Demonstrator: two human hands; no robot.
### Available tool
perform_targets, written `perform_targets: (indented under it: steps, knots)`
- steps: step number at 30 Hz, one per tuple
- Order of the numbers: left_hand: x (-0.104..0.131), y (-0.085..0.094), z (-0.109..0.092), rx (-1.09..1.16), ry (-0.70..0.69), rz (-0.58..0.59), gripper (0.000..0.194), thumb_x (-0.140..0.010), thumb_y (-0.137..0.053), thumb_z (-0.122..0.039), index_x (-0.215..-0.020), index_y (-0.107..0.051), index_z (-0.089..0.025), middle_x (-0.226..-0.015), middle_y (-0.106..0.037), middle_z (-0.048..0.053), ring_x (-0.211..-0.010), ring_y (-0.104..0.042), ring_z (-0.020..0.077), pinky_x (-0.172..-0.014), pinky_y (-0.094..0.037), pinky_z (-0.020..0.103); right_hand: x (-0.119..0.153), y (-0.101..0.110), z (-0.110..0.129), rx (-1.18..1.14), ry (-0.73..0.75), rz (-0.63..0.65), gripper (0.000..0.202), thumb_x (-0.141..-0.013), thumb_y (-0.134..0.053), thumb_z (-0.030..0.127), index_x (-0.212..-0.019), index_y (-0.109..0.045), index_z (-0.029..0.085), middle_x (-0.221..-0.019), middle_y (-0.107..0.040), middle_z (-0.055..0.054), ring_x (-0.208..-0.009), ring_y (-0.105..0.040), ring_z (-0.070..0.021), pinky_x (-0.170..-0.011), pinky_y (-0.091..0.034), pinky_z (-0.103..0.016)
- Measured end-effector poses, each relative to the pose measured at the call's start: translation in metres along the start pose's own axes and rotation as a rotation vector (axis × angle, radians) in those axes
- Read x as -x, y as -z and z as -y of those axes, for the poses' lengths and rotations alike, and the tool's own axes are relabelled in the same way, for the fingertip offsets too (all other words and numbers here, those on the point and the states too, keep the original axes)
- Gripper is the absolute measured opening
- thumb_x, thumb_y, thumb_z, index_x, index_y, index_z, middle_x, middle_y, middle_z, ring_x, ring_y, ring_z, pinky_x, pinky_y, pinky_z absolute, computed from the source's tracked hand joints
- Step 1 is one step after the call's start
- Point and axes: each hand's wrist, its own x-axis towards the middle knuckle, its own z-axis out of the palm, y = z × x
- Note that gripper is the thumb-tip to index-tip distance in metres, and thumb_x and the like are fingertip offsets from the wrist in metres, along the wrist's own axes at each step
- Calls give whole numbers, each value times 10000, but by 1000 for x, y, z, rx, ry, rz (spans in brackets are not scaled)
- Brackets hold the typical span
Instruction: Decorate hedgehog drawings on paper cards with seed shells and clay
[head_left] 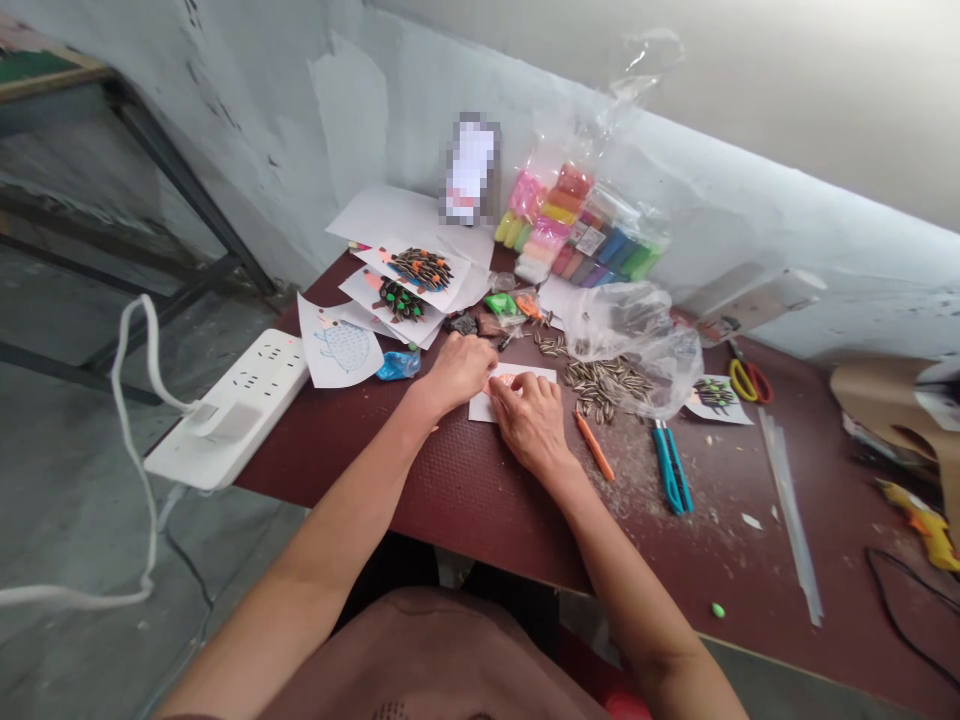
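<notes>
Both hands rest on a small white paper card [517, 385] lying flat on the dark red table [465, 490], its long side running left to right. The left hand [459, 368] presses its left end with curled fingers; the right hand [529, 415] covers the near edge, fingers bent down, nothing clearly gripped. Sunflower seeds [600, 382] lie just right of the card, nearer the right hand

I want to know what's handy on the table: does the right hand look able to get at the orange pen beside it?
Probably yes: the orange pen lies uncovered on the table just beside the right hand, with nothing between them.
</notes>
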Motion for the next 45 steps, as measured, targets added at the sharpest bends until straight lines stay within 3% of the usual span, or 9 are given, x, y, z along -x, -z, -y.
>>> perform_targets:
  steps: [5, 11, 19, 29, 38, 45]
  knots:
    - [0, 3, -2, -1, 18, 18, 233, -925, -580, -170, -998, -802, -168, -1075, -785, 112, -1069, -696, 255, -872, -433, 363, -1, 3, 1, 20, -8, -23, 324, -1055, -440, 364, -1138, -726, 236, -1029, -615, -110, -920, -450, -244, -831, -278, -370]
    - [0, 0, 0, -11, -3, -1, 199, -884, -620, -161, -953, -806, -173, -1043, -789, 109, -1037, -702, 255, -849, -430, 348, -5, 7, 0, -3, 5, 43, 361, -1060, -437, 387, -1304, -677, 271, -1080, -611, -110, -946, -454, -245, -849, -277, -371]
    - [1, 4, -1, 34, 21, 24, 218, -902, -610, -160, -997, -805, -158, -1078, -788, 118, -1073, -701, 274, -870, -431, 373, -6, 6, -1, 30, -15, 36, 347, -1067, -421, 391, -1219, -714, 285, -1039, -615, -102, -943, -448, -246, -840, -259, -378]
    - [1, 1, 0, 39, 18, -8, 261, -918, -547, -127, -896, -804, -167, -1035, -795, 109, -1020, -707, 257, -832, -416, 363, -4, 2, -6, 17, -17, -17, 319, -1052, -450, 385, -1118, -734, 254, -1020, -623, -100, -921, -450, -241, -842, -268, -377]
    - [1, 4, 0, 35, 17, 14, 204, -887, -605, -146, -941, -802, -164, -1055, -790, 108, -1044, -701, 262, -838, -416, 363, -5, 2, -4, -80, 39, 2, 335, -1060, -442, 375, -1237, -708, 272, -1075, -629, -99, -928, -472, -229, -858, -289, -369]
    - [1, 6, -1, 37, 24, 24, 191, -901, -614, -158, -938, -801, -168, -1056, -792, 105, -1040, -700, 252, -831, -410, 348, -7, 4, -4, -86, 27, -1, 319, -1064, -446, 377, -1103, -741, 262, -1057, -640, -91, -942, -492, -225, -864, -295, -363]
